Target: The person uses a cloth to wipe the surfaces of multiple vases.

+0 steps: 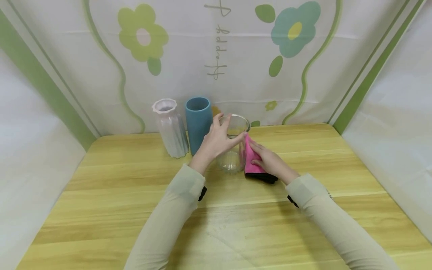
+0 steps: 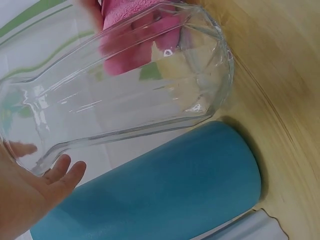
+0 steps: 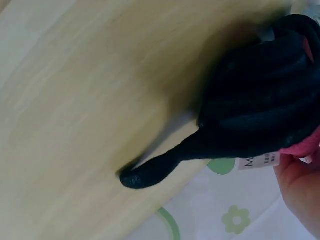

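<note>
A clear glass vase [image 1: 233,163] with a ribbed lower body stands upright on the wooden table. My left hand [image 1: 217,140] grips it near the rim, fingers on the far left side and thumb on the right. In the left wrist view, the fingertips curve round the neck of the glass vase [image 2: 135,102]. My right hand [image 1: 270,161] holds a folded pink cloth [image 1: 251,155] against the vase's right side. The cloth's black backing [image 3: 255,105] hangs down with a white label in the right wrist view.
Left of the glass vase stands a tall blue vase [image 1: 197,125], right beside the left hand. Further left is a white fluted vase [image 1: 172,133] with a scalloped rim. A flower-printed curtain [image 1: 243,86] hangs behind the table [image 1: 135,195] and along its sides.
</note>
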`<state>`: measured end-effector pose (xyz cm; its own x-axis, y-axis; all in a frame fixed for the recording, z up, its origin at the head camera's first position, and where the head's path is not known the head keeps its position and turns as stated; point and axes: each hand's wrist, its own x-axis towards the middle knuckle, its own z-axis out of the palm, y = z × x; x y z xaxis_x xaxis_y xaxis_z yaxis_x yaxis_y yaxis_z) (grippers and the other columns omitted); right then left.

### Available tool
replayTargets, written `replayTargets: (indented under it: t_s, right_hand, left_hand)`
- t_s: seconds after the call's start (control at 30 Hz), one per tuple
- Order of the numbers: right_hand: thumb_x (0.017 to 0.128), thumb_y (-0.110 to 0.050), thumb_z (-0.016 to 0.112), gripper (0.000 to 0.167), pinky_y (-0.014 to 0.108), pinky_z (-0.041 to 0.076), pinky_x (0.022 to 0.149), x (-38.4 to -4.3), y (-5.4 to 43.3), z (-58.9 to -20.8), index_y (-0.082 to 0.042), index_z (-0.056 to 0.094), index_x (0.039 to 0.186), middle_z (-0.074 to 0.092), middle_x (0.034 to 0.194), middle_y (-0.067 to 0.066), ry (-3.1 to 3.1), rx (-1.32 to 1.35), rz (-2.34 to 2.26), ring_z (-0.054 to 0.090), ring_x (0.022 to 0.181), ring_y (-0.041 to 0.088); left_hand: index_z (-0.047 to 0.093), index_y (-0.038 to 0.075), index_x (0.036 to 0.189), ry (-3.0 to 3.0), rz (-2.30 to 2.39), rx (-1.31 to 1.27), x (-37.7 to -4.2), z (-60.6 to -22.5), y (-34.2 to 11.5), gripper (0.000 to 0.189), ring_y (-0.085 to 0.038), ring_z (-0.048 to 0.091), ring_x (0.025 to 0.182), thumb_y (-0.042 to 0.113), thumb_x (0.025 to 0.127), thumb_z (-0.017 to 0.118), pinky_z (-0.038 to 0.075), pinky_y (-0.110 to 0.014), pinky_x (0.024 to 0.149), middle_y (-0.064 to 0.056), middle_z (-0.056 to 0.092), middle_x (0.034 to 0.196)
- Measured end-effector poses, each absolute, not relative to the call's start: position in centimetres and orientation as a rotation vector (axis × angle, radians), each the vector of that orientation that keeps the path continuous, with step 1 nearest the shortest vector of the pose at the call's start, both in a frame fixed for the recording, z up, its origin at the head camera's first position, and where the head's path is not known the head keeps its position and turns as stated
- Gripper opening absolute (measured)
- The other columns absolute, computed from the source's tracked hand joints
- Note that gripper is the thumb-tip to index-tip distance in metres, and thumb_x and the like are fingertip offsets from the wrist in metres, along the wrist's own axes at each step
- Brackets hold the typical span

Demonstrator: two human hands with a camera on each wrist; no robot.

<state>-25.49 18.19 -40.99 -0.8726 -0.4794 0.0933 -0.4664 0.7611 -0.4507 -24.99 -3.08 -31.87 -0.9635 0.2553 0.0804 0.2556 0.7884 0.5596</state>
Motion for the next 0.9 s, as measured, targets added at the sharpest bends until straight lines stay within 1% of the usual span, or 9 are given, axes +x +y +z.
replayTargets:
  t_s: [0.1, 0.2, 0.3, 0.47, 0.6, 0.77, 0.9]
  right_hand:
    - [0.092, -0.013, 0.061, 0.069, 0.054, 0.033, 0.11, -25.5, 18.2, -40.8, -0.005, 0.026, 0.15, 0.029, 0.154, 0.02, 2.913, -0.777, -0.804, 0.036, 0.136, 0.043]
    - [0.092, -0.011, 0.061, 0.066, 0.053, 0.032, 0.111, -25.4, 18.3, -40.7, -0.004, 0.028, 0.149, 0.032, 0.152, 0.022, 2.923, -0.791, -0.867, 0.037, 0.136, 0.042]
    - [0.091, -0.009, 0.061, 0.066, 0.053, 0.033, 0.111, -25.3, 18.2, -40.4, -0.005, 0.029, 0.149, 0.035, 0.15, 0.022, 2.948, -0.811, -0.93, 0.039, 0.134, 0.042]
    - [0.092, -0.008, 0.06, 0.067, 0.054, 0.035, 0.109, -25.0, 17.8, -39.5, -0.007, 0.028, 0.15, 0.035, 0.15, 0.023, 2.976, -0.826, -1.054, 0.041, 0.133, 0.042]
    - [0.093, -0.008, 0.059, 0.066, 0.053, 0.033, 0.111, -24.8, 17.4, -38.8, -0.008, 0.027, 0.151, 0.035, 0.152, 0.02, 2.97, -0.812, -1.134, 0.039, 0.136, 0.04]
    - [0.092, -0.007, 0.059, 0.063, 0.053, 0.032, 0.112, -24.6, 17.2, -38.2, -0.002, 0.031, 0.148, 0.037, 0.15, 0.023, 2.991, -0.855, -1.109, 0.037, 0.137, 0.041]
    - [0.09, -0.006, 0.061, 0.065, 0.054, 0.032, 0.111, -24.6, 17.1, -38.2, 0.0, 0.032, 0.147, 0.035, 0.149, 0.026, 2.996, -0.899, -1.065, 0.036, 0.137, 0.043]
  left_hand:
    - [0.014, 0.018, 0.155, -2.985, -0.882, -0.418, -24.9, -31.7, -3.0, 0.09, -0.033, 0.033, 0.14, 0.068, 0.088, 0.045, 0.051, -0.05, 0.092, -0.01, 0.011, 0.159]
    - [0.014, 0.014, 0.155, -3.003, -0.836, -0.433, -24.8, -31.5, -3.1, 0.091, -0.032, 0.038, 0.137, 0.069, 0.088, 0.044, 0.05, -0.047, 0.096, -0.012, 0.014, 0.158]
    - [0.014, 0.012, 0.154, -3.017, -0.812, -0.457, -24.8, -31.1, -3.2, 0.092, -0.033, 0.045, 0.131, 0.068, 0.088, 0.045, 0.048, -0.047, 0.098, -0.013, 0.016, 0.158]
    - [0.015, 0.012, 0.154, -3.045, -0.83, -0.488, -25.0, -30.4, -3.2, 0.091, -0.034, 0.056, 0.121, 0.065, 0.088, 0.049, 0.05, -0.047, 0.096, -0.013, 0.017, 0.158]
    - [0.018, 0.014, 0.154, -3.07, -0.867, -0.507, -25.1, -30.1, -3.3, 0.086, -0.035, 0.053, 0.125, 0.061, 0.089, 0.051, 0.047, -0.05, 0.099, -0.012, 0.014, 0.16]
    - [0.019, 0.016, 0.154, -3.076, -0.921, -0.532, -25.2, -30.3, -3.3, 0.082, -0.037, 0.047, 0.131, 0.055, 0.091, 0.053, 0.044, -0.053, 0.103, -0.012, 0.01, 0.161]
    - [0.016, 0.015, 0.155, -3.074, -0.893, -0.539, -25.2, -30.5, -3.2, 0.082, -0.039, 0.04, 0.135, 0.054, 0.091, 0.051, 0.041, -0.054, 0.105, -0.012, 0.008, 0.161]
